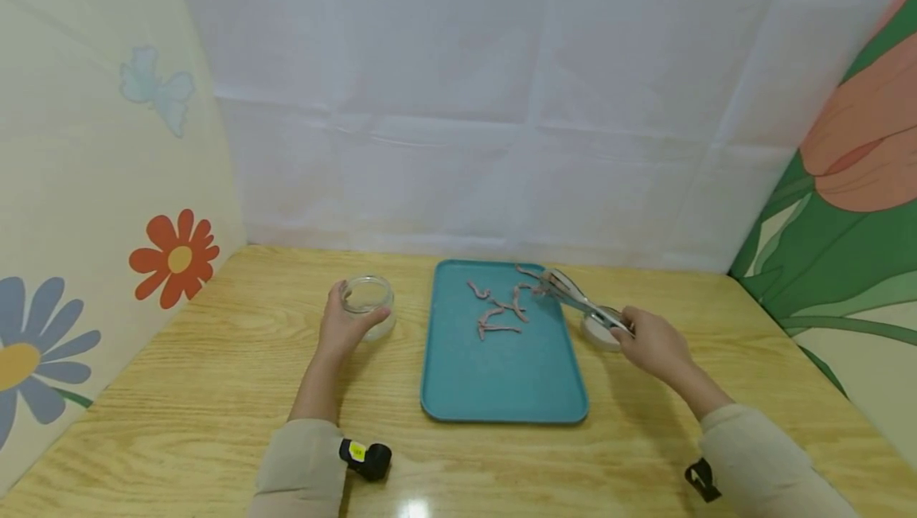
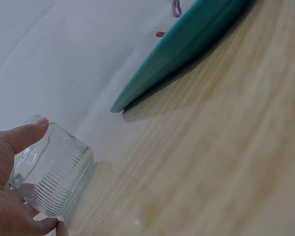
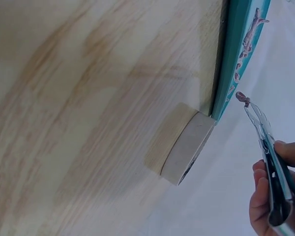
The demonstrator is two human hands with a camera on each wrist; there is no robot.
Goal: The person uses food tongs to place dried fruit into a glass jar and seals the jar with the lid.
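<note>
My left hand (image 1: 346, 325) grips a clear glass jar (image 2: 64, 169) with ribbed sides, thumb at the rim and fingers round the far side. It stands left of the blue-green tray (image 1: 501, 383). With my right hand (image 1: 653, 345) I hold metal tongs (image 1: 587, 303), their tips over the tray's far right corner. In the right wrist view the tips pinch a small pinkish-brown piece (image 3: 242, 97). Several thin, pinkish, worm-like strips (image 1: 499, 331) lie scattered on the far half of the tray.
A low, round, pale thing (image 3: 187, 147) sits on the wooden table (image 1: 215, 391) just right of the tray, partly under the tongs in the head view. A white cloth (image 1: 458, 104) hangs behind the table, with flower-printed panels (image 1: 860, 160) at both sides.
</note>
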